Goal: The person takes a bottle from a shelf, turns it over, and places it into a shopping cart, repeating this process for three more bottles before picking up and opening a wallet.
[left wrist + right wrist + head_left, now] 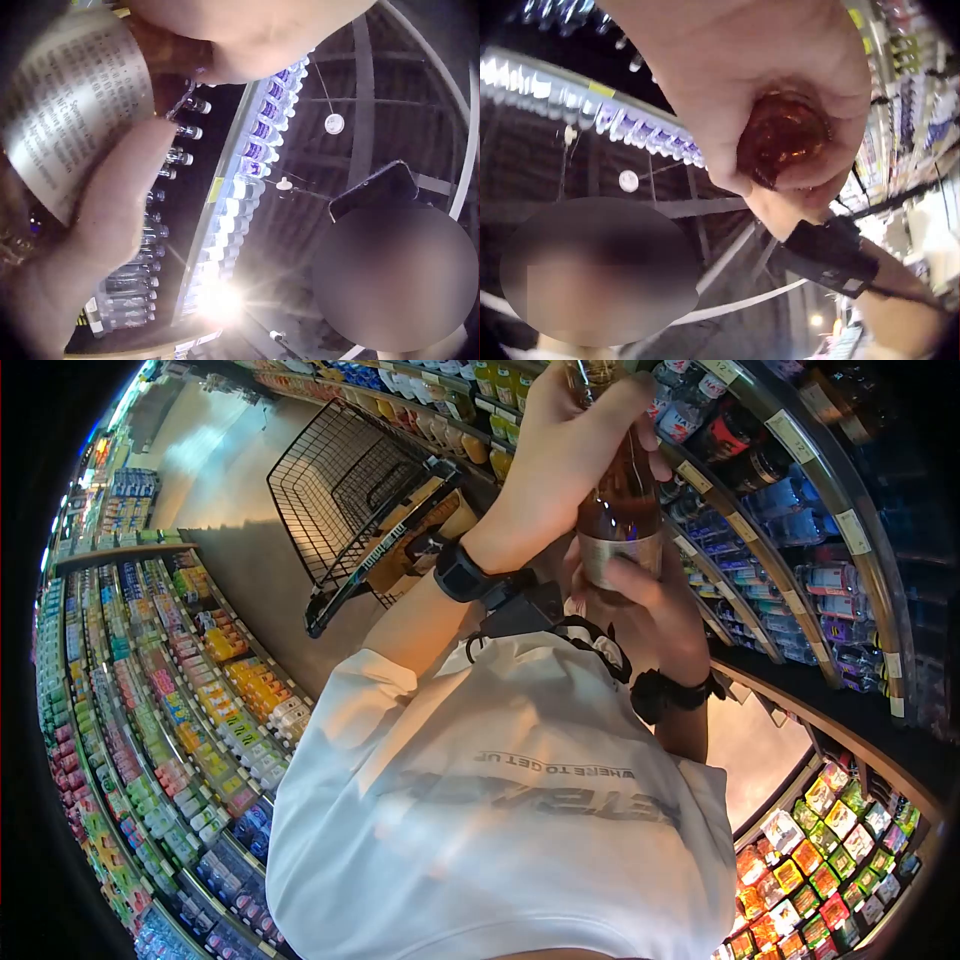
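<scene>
An amber glass bottle (625, 500) with a pale label is held between both hands. In the head view, my left hand (555, 460) grips its upper part, fingers wrapped round the glass. My right hand (660, 610) holds it lower down, the thumb lying across the label (600, 552). Small print covers the label (79, 105) in the left wrist view, where a thumb rests along its edge. Seen end-on in the right wrist view, the reddish-brown bottle (784, 139) is encircled by fingers. Some fingers are hidden behind the glass.
A black wire shopping cart (345, 490) with a box at its handle end stands ahead on the left. Shelves of bottles (800, 510) rise close on the right. Packed drink shelves (170, 690) line the left, and colourful packets (820, 850) fill a display at lower right.
</scene>
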Motion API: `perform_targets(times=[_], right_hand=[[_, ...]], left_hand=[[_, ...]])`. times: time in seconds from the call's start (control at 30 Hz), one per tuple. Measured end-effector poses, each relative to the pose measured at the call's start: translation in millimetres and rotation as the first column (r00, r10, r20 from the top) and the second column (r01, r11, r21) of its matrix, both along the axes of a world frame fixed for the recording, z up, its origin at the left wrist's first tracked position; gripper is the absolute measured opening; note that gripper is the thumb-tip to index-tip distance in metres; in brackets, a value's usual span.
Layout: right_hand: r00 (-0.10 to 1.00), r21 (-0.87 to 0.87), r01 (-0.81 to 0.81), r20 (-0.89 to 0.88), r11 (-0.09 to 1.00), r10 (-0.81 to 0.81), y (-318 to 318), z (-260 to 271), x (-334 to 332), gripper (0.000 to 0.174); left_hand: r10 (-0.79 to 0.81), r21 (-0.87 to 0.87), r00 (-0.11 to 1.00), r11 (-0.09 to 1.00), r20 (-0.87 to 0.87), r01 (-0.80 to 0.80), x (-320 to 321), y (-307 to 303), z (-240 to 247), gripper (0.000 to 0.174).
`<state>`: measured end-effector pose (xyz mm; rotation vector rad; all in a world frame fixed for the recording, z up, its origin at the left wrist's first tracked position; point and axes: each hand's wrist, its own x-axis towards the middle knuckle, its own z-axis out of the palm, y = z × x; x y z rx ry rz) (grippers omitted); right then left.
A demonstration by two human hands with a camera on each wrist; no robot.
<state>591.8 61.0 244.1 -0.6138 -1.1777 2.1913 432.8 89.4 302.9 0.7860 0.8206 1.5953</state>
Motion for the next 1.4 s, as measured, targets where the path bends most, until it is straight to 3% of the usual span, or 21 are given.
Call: perform_targets(times=[0.03, 0.07, 0.17, 0.43, 0.8, 0.9, 0.93, 1.0, 1.1, 1.13, 1.4], right_hand=[[0.990, 0.107, 0.083, 0.101, 0.991, -0.094, 0, -1, -2, 0.057], [0.997, 0.069, 0.068, 0.037, 0.995, -0.071, 2, -7, 0, 0.049], [0.992, 0.218, -0.097, 0.100, 0.971, 0.077, 4, -2, 6, 0.059], [0.987, 0.214, -0.074, 0.153, 0.974, 0.042, -1, 9, 6, 0.053], [0.985, 0.136, -0.071, 0.165, 0.988, 0.048, -5, 13, 6, 0.055], [0.995, 0.156, -0.019, 0.098, 0.988, 0.004, -7, 7, 4, 0.061], [0.999, 0.095, -0.052, 0.003, 0.994, 0.052, -6, 6, 4, 0.061], [0.973, -0.020, -0.136, -0.192, 0.991, 0.130, -2, 5, 6, 0.063], [0.834, -0.196, -0.396, -0.486, 0.897, 0.262, 8, -2, 15, 0.074], [0.898, -0.133, -0.321, -0.357, 0.938, 0.257, 4, 3, 17, 0.085], [0.887, -0.153, -0.347, -0.373, 0.925, 0.271, 5, 1, 14, 0.085]], left_hand=[[-0.008, 0.009, 1.000, 1.000, 0.018, 0.008, 1, -1, -1, 0.013], [-0.017, 0.022, 0.999, 1.000, 0.035, 0.017, 2, 0, -1, 0.012], [-0.087, -0.011, 0.989, 0.996, 0.123, 0.089, -1, 4, 0, 0.012], [-0.164, -0.061, 0.956, 0.981, 0.242, 0.184, -7, 5, 2, 0.013], [-0.165, -0.055, 0.967, 0.982, 0.197, 0.178, -7, 5, 5, 0.012], [-0.165, -0.060, 0.976, 0.983, 0.144, 0.175, -7, 5, 5, 0.013], [-0.163, -0.063, 0.979, 0.983, 0.120, 0.172, -7, 6, 5, 0.012], [-0.122, -0.084, 0.990, 0.988, 0.072, 0.128, -3, 2, 12, 0.012], [-0.109, -0.024, 0.989, 0.993, 0.103, 0.112, -1, 2, 10, 0.013], [-0.108, -0.021, 0.986, 0.994, 0.130, 0.112, 0, 1, 13, 0.013], [-0.109, -0.008, 0.974, 0.994, 0.199, 0.113, 0, 2, 10, 0.015]])
